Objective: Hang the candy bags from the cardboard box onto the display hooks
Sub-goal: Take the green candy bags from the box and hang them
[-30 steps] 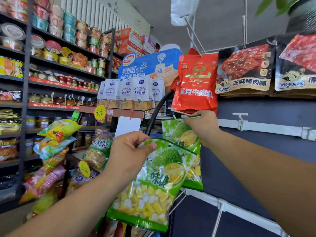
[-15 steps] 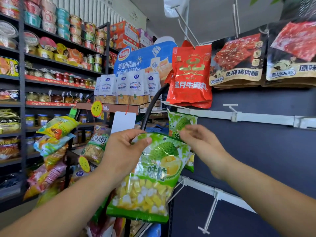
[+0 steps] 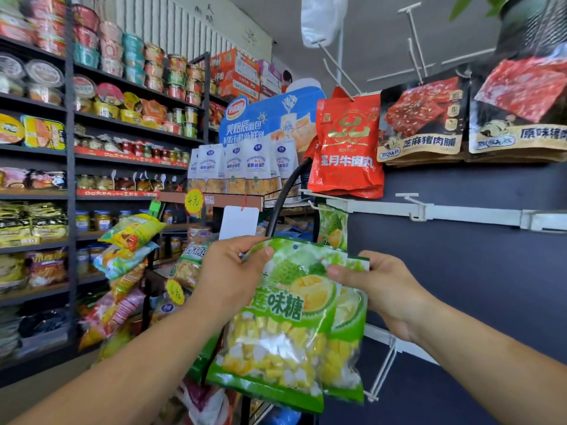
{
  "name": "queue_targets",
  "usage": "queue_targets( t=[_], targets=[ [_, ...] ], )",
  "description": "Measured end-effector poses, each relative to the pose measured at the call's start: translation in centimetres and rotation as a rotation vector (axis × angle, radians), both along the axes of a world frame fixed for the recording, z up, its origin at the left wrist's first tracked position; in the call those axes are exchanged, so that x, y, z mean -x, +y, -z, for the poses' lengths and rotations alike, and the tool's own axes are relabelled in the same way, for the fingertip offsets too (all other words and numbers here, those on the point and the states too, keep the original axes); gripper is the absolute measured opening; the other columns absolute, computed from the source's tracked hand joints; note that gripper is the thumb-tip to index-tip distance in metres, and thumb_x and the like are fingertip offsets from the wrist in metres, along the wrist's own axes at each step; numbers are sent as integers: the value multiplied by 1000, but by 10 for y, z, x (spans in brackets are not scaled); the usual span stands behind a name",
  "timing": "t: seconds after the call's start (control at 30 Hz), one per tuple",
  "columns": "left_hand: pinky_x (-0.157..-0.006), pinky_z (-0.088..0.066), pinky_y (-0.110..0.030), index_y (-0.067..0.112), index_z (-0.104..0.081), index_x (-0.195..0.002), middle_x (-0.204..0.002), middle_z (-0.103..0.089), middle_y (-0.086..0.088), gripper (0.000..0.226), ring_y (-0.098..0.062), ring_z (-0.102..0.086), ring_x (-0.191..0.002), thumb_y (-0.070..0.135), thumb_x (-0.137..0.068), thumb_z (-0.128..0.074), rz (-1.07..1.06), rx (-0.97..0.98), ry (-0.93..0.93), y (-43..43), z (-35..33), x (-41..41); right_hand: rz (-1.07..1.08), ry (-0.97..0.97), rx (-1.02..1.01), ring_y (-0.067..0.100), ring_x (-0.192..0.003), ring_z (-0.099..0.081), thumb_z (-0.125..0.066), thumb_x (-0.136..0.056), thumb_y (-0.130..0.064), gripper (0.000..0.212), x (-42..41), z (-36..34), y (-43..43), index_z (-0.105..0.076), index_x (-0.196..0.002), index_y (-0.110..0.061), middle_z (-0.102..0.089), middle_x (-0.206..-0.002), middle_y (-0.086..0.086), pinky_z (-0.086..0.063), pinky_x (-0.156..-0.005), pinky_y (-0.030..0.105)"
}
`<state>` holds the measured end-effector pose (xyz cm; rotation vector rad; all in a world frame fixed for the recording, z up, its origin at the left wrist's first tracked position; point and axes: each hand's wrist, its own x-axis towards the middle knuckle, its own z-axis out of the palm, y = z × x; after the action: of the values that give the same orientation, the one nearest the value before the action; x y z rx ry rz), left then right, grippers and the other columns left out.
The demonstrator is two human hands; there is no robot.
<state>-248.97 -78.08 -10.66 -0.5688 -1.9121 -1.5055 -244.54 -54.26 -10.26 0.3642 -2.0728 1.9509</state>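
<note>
My left hand (image 3: 233,277) grips the top left corner of a green durian candy bag (image 3: 285,332) at chest height. A second, identical bag (image 3: 351,329) lies right behind it, and my right hand (image 3: 383,286) pinches its top right corner. Another durian bag (image 3: 333,228) hangs from a white display hook (image 3: 313,204) on the rail just above my hands. The cardboard box is out of view.
A bare white hook (image 3: 411,205) sticks out of the same rail on the dark blue wall, and a lower hook (image 3: 383,369) juts out below my right hand. Red and black meat snack bags (image 3: 346,148) hang above. Snack racks and shelves fill the left.
My right hand let go of the bag it put on the hook, dropped down and took hold of the rear bag in my left hand's stack.
</note>
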Motion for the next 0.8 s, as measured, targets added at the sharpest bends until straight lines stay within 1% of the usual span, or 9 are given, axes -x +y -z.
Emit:
queue_targets(
  t=[0.07, 0.13, 0.27, 0.37, 0.47, 0.53, 0.63, 0.73, 0.8],
  targets=[
    [-91, -60, -35, 20, -78, -114, -109, -75, 9, 22, -4, -70, -97, 20, -93, -73, -38, -1, 11, -10, -2, -2, 56, 23, 4, 18, -61, -74, -81, -83, -2, 39, 1, -5, 0, -73, -51, -23, -78, -72, 7, -55, -51, 25],
    [-78, -62, -26, 22, -79, -110, -99, -76, 13, 18, 3, -70, -80, 20, -93, -73, -57, 3, 17, -21, -3, -3, 142, 57, 3, 21, -61, -73, -82, -83, -4, 20, 5, -11, 3, -74, -70, -16, -78, -78, 14, -56, -52, 29],
    [-79, -51, -7, 22, -80, -106, -103, -74, 17, 16, 9, -65, -95, 23, -92, -73, -36, 183, 34, -27, 3, -2, 282, 134, -93, 15, -63, -70, -78, -91, -10, 12, 20, -24, 3, -69, -96, -6, -77, -88, 12, -56, -53, 26],
    [-87, -54, -17, 20, -80, -106, -101, -73, 13, 16, 4, -65, -94, 22, -92, -73, -68, 208, 78, -20, 6, 3, 367, 175, -118, 15, -61, -68, -78, -90, -11, 8, 36, -33, -2, -71, -94, -13, -74, -86, 2, -57, -53, 23],
    [-80, -58, -32, 16, -79, -109, -100, -74, 8, 19, -3, -67, -72, 22, -92, -73, -99, 164, 73, -16, 1, 8, 432, 214, -190, 42, -79, -74, -81, -85, -20, 14, 54, -43, -9, -76, -88, -7, -76, -88, 22, -63, -71, 56],
    [-65, -56, -28, 16, -79, -108, -93, -74, 8, 18, 6, -61, -56, 22, -92, -73, -107, 160, 74, -15, -2, 12, 442, 235, -193, 46, -81, -74, -81, -84, -17, 12, 65, -51, -13, -78, -86, -6, -76, -90, 26, -61, -70, 64],
    [-59, -46, -12, 21, -79, -109, -98, -76, 7, 17, 12, -61, -59, 21, -92, -73, -70, 156, 80, -14, -2, 17, 457, 247, -148, 40, -77, -76, -82, -85, -13, 6, 79, -65, -17, -78, -88, -11, -79, -89, 17, -63, -68, 59],
    [-69, -55, -20, 22, -78, -113, -105, -75, 9, 22, 8, -66, -74, 22, -92, -74, -34, 117, 74, -10, -2, 19, 466, 270, -96, 40, -87, -75, -84, -84, -17, 13, 92, -74, -19, -76, -90, -7, -77, -96, 20, -64, -77, 54],
    [-68, -56, -20, 21, -78, -111, -103, -74, 9, 20, -7, -70, -78, 22, -92, -74, -30, 106, 71, -7, -2, 22, 462, 274, -84, 32, -81, -70, -83, -85, -17, 19, 99, -76, -21, -74, -95, -4, -74, -102, 24, -60, -74, 44]
  ],
)
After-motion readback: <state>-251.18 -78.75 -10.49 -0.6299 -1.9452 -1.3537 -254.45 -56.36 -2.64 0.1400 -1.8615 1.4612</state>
